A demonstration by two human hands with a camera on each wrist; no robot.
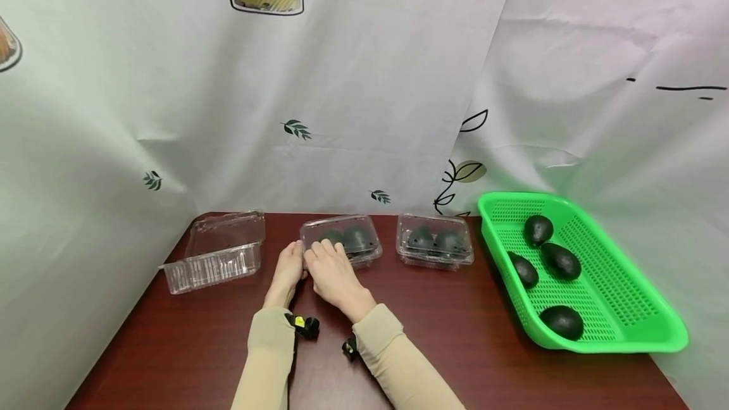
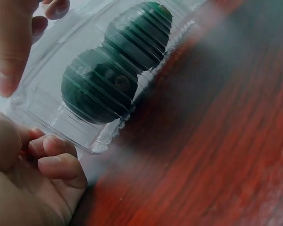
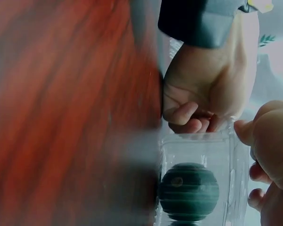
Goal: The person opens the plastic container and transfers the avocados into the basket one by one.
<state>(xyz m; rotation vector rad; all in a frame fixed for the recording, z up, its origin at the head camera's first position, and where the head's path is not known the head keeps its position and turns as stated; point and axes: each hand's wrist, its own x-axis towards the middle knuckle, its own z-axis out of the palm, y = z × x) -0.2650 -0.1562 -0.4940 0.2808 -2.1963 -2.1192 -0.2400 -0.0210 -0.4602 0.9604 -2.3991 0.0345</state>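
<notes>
Curled fingers of the left hand (image 1: 289,264) grip the left end of a clear container (image 1: 371,257) at the frame's centre; the right hand (image 1: 335,274) touches its left corner, though whether it pinches I cannot tell. Dark red tabletop (image 1: 421,334) lies below, white leaf-printed sheeting (image 1: 364,68) behind. Inside sit two avocados (image 2: 96,87), one partly covered by the right hand. Centre left stands an open box (image 1: 212,269); right of centre, a closed two-avocado box (image 1: 435,264); far right, a green basket (image 1: 617,286) bearing four avocados.

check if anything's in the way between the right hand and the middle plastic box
Nothing visible: the right hand is at the middle plastic box, over its near left corner, the left hand alongside.
</notes>
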